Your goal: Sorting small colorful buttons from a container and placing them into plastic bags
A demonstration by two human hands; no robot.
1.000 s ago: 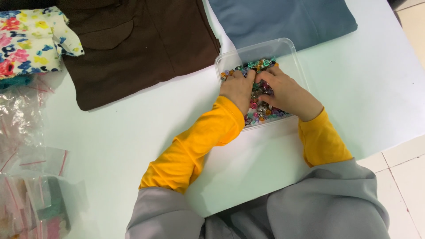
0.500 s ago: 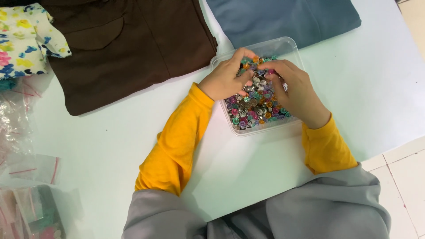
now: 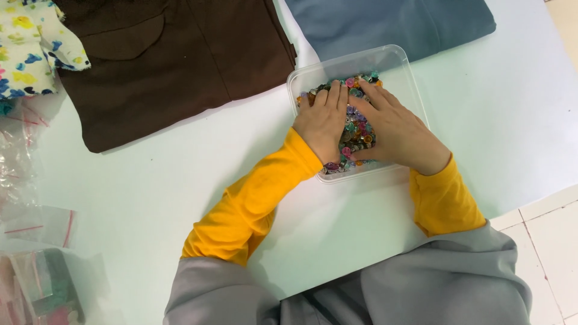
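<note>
— What is the setting?
— A pale white table (image 3: 150,198) seen from above, with tiled floor (image 3: 542,241) showing at its right edge. Nearest to me are my own grey lap and yellow sleeves (image 3: 253,204), reaching forward

— And your hands?
— Both lie palm-down inside a clear plastic tray (image 3: 394,60) just beyond my sleeves, right of the table's middle. My left hand (image 3: 322,120) rests flat on a heap of small multicoloured beads (image 3: 355,129), fingers stretched forward and close together, gripping nothing. My right hand (image 3: 394,129) lies just beside it, fingers spread loosely over the same heap, also clamped on nothing that I can see. The beads show in the gap between my hands and past my fingertips

— What lies around the tray?
— At the near left edge, a pile of small clear plastic bags (image 3: 36,265). Farther off, a dark brown garment (image 3: 180,60) lies flat, left of the tray. A grey-blue garment (image 3: 385,21) lies behind the tray. In the far left corner sits a floral cloth (image 3: 30,54)
</note>
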